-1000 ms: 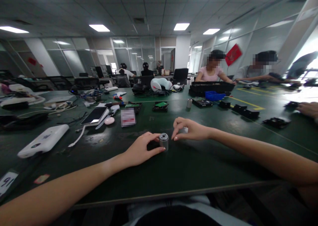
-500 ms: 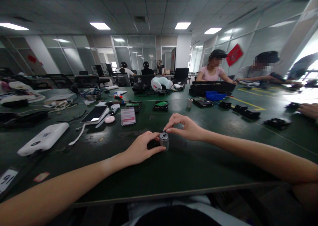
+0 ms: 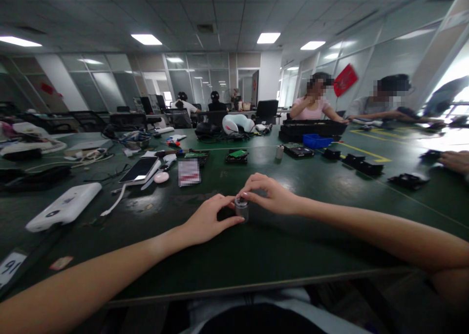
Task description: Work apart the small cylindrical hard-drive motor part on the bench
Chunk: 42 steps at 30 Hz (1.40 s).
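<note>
A small grey metal cylinder (image 3: pixel 242 213) stands upright on the green table (image 3: pixel 278 256), in front of me. My left hand (image 3: pixel 209 218) grips its side, with the thumb at the near side and the fingers at the far side. Over the cylinder's top, my right hand (image 3: pixel 271 193) is closed in a pinch, its fingertips at the top face. Those fingertips partly cover the top, and whatever is between them is too small or hidden to make out.
Hard drives (image 3: pixel 236 156) and a second small cylinder (image 3: pixel 279 152) lie beyond my hands. To the left are a white device (image 3: pixel 64 207) and a phone (image 3: pixel 141 170). A blue tray (image 3: pixel 317 141) and black parts (image 3: pixel 362 165) sit to the right, near other people.
My right hand has moved slightly left and down, bringing its pinched fingertips over the cylinder's top. The left hand stays put. A person across the table has raised a hand toward their head.
</note>
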{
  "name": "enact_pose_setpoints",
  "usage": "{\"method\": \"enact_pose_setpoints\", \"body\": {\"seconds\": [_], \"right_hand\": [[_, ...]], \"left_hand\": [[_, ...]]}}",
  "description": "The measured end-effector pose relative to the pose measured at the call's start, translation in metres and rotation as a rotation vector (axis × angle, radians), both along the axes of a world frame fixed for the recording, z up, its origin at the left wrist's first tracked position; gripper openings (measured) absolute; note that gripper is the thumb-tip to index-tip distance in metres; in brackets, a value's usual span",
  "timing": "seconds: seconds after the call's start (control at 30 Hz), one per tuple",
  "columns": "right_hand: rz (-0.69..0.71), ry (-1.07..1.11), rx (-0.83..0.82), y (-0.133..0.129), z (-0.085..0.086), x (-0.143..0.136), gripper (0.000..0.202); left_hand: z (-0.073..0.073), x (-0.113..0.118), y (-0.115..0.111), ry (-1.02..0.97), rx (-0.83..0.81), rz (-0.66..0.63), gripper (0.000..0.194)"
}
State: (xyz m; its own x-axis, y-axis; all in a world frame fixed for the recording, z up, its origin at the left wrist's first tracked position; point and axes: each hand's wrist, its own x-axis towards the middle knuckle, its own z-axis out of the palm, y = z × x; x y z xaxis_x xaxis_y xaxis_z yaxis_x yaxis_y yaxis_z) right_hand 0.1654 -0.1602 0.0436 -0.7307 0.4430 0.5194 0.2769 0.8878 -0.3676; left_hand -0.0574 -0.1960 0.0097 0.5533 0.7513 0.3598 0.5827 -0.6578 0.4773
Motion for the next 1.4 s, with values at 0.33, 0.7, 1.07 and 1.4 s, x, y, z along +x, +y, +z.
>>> {"method": "enact_pose_setpoints", "body": {"seconds": [0.33,0.7,1.07,1.4], "right_hand": [[-0.024,0.023,-0.015,-0.003,-0.001,-0.001,0.016],[0.026,-0.048,-0.113,0.022,-0.006,0.025,0.018],[0.017,-0.168,-0.169,0.032,-0.020,0.039,0.025],[-0.012,-0.199,-0.181,0.033,-0.020,0.042,0.033]], "left_hand": [[0.001,0.000,-0.001,-0.003,0.002,0.000,0.035],[0.003,0.001,-0.002,-0.001,-0.006,-0.002,0.036],[0.002,0.000,-0.002,0.014,-0.006,0.004,0.039],[0.001,-0.001,-0.001,0.013,-0.002,0.005,0.041]]}}
